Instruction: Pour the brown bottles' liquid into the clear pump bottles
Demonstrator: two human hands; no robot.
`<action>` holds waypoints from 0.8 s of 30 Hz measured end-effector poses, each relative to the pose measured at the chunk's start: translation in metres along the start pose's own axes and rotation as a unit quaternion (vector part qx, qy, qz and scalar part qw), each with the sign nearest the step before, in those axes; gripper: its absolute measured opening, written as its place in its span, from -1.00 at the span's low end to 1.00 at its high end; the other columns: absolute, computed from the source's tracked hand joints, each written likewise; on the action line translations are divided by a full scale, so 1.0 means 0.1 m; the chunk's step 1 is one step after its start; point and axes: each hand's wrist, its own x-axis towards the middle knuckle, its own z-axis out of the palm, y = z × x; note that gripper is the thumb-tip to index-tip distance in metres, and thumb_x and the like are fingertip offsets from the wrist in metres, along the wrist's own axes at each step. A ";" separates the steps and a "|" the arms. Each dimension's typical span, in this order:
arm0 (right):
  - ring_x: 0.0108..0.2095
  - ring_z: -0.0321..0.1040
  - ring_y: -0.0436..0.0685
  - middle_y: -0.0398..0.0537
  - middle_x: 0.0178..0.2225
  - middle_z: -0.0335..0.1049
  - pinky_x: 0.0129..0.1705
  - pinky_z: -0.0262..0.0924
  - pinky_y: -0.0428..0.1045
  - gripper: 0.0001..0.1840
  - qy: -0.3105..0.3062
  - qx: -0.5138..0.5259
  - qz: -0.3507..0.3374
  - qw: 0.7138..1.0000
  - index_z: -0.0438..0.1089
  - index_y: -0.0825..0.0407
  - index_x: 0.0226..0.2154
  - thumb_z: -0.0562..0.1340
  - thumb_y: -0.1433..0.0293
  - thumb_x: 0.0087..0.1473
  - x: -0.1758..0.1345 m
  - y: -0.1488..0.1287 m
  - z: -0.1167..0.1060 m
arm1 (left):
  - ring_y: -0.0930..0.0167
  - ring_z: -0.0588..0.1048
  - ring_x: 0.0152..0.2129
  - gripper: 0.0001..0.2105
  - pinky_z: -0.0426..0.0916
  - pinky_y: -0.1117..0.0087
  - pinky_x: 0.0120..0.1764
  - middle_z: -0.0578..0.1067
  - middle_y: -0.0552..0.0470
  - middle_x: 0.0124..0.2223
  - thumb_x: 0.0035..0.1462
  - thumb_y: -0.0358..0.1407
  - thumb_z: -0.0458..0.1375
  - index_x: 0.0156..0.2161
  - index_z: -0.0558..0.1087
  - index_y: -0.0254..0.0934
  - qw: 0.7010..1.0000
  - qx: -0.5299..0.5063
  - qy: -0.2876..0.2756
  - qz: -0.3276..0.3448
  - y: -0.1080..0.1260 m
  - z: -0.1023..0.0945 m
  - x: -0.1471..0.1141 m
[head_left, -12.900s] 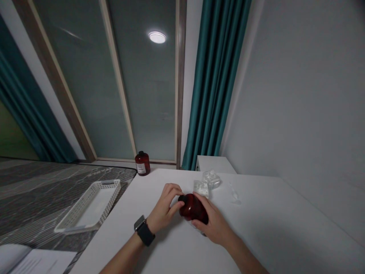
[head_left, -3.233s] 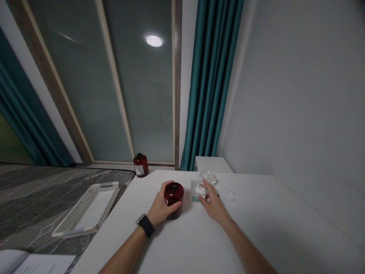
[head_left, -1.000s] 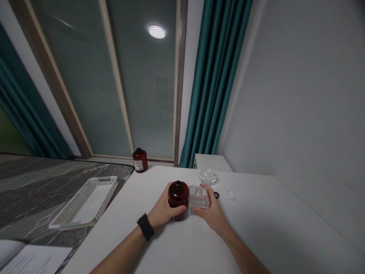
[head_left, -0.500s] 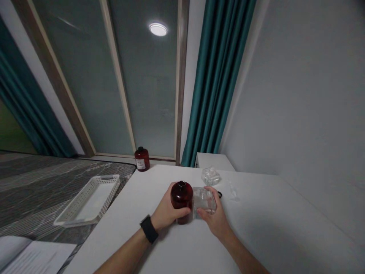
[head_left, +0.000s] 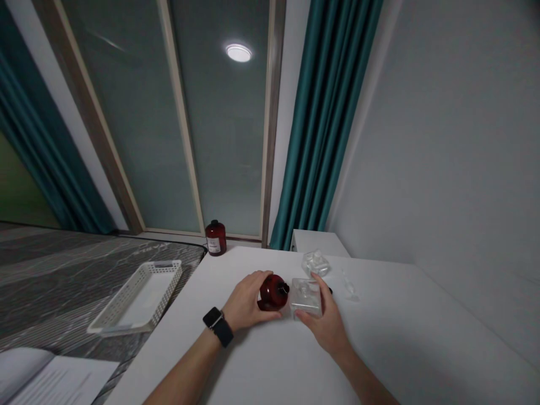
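Note:
My left hand (head_left: pixel 247 304), with a black watch on its wrist, is wrapped round a dark red-brown bottle (head_left: pixel 272 293). The bottle is tilted to the right, and its neck (head_left: pixel 283 288) points at a clear square container (head_left: pixel 305 296). Fingers and thumb of my right hand (head_left: pixel 327 318) grip that container from its right side. It looks upright at the table top. Whether liquid is running out of the bottle I cannot tell. Whether the neck touches the container's rim is also unclear.
A second red-brown bottle (head_left: pixel 216 238) with a white label stands at the table's far left corner. Crumpled clear plastic (head_left: pixel 315 263) and a thin clear piece (head_left: pixel 349 286) lie behind my right hand. Left of the white table (head_left: pixel 270 365) are a white basket (head_left: pixel 137 298) and an open book (head_left: pixel 63 379).
My left hand has tipped the bottle from upright over to the right, towards the clear container. My right hand keeps its grip on the container. The whole view has shifted slightly.

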 end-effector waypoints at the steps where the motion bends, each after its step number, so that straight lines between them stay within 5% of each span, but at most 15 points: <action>1: 0.12 0.29 0.35 0.14 0.14 0.29 0.18 0.17 0.24 -0.08 -0.003 -0.008 -0.005 1.000 0.11 0.01 0.22 0.43 0.30 -0.18 0.00 0.00 -0.01 | 0.10 0.46 -0.05 -0.22 0.37 0.03 0.02 0.46 -0.19 0.03 -0.14 -0.02 0.39 0.15 0.22 -0.25 1.000 0.012 0.001 0.002 0.00 -0.01 0.00; 7: 0.20 0.20 0.34 0.09 0.19 0.25 0.23 0.10 0.26 -0.02 -0.013 -0.059 -0.041 0.997 0.06 -0.04 0.29 0.43 0.34 -0.16 -0.01 -0.03 -0.07 | 0.16 0.49 -0.10 -0.29 0.43 0.13 -0.05 0.46 -0.13 0.00 -0.10 -0.12 0.39 0.13 0.20 -0.22 1.000 0.023 -0.017 -0.011 0.05 -0.07 0.01; 11: 0.07 0.31 0.29 0.04 0.09 0.30 0.16 0.20 0.23 0.03 -0.060 -0.083 -0.047 0.994 -0.03 -0.08 0.33 0.41 0.37 -0.13 -0.03 -0.15 -0.07 | 0.19 0.50 -0.13 -0.32 0.44 0.18 -0.08 0.47 -0.11 -0.03 -0.06 -0.12 0.36 0.11 0.18 -0.23 0.999 0.028 -0.036 -0.006 0.10 -0.10 0.02; 24: 0.12 0.24 0.25 -0.01 0.10 0.24 0.22 0.11 0.18 -0.01 -0.092 -0.180 -0.062 0.977 -0.09 -0.14 0.34 0.36 0.38 -0.05 -0.06 -0.25 -0.12 | 0.10 0.52 -0.13 -0.31 0.45 0.09 -0.08 0.48 -0.20 -0.03 -0.08 -0.05 0.36 0.09 0.23 -0.31 0.991 0.117 -0.056 0.013 0.18 -0.17 0.04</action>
